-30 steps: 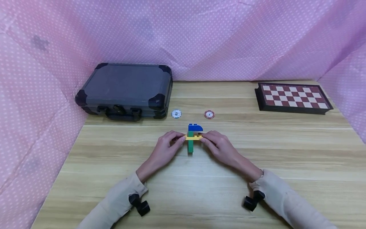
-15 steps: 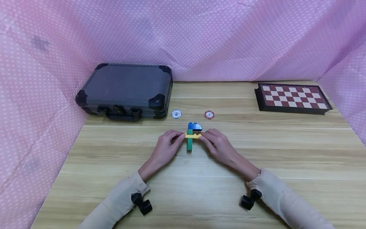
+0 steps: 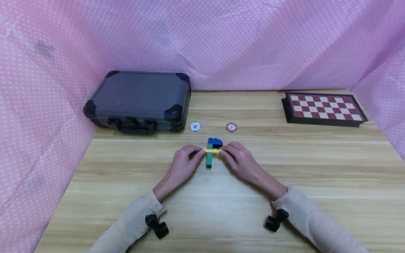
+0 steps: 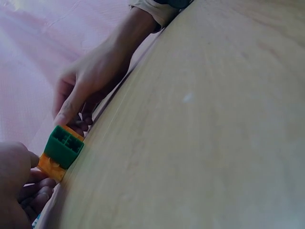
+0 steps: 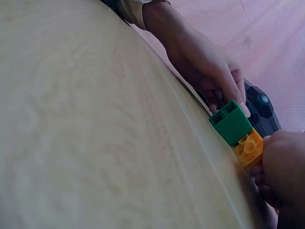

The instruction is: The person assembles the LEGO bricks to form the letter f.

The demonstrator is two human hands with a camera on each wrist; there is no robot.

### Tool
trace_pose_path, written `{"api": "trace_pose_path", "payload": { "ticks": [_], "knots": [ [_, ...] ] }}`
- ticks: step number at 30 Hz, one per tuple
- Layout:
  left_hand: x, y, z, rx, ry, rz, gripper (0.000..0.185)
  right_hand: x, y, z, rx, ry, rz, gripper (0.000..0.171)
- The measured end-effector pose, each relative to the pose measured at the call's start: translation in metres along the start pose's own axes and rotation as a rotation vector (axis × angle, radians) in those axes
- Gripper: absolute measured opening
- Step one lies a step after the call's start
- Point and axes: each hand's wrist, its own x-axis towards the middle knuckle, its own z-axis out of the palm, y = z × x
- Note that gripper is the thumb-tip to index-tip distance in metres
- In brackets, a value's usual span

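A small brick build sits mid-table: a green brick (image 3: pixel 209 159) lying lengthwise, a thin yellow plate (image 3: pixel 212 151) across it, and a blue rounded brick (image 3: pixel 215 142) at its far end. My left hand (image 3: pixel 184 164) pinches the yellow plate's left end. My right hand (image 3: pixel 240 160) pinches its right end. In the left wrist view the green brick (image 4: pixel 64 146) shows its hollow end above the yellow plate (image 4: pixel 50 166). The right wrist view shows the green brick (image 5: pixel 232 123) and yellow plate (image 5: pixel 249 147) between both hands.
A dark hard case (image 3: pixel 139 100) lies at the back left. A folded chessboard (image 3: pixel 324 107) sits at the back right. A white chip (image 3: pixel 195 126) and a red chip (image 3: pixel 231 127) lie just behind the bricks. Pink dotted cloth walls the wooden table (image 3: pixel 221 211).
The brick build has tipped a little, so the blue brick now looks shorter and more end-on. Both hands keep their pinch on the yellow plate and have shifted slightly.
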Motion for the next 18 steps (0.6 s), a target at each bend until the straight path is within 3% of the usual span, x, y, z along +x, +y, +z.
{"api": "trace_pose_path", "payload": {
  "ticks": [18],
  "knots": [
    [-0.0014, -0.0002, -0.0008, -0.004, -0.012, 0.009, 0.02, -0.0023, 0.0005, -0.0028, 0.027, -0.003, 0.062, 0.014]
  ]
}}
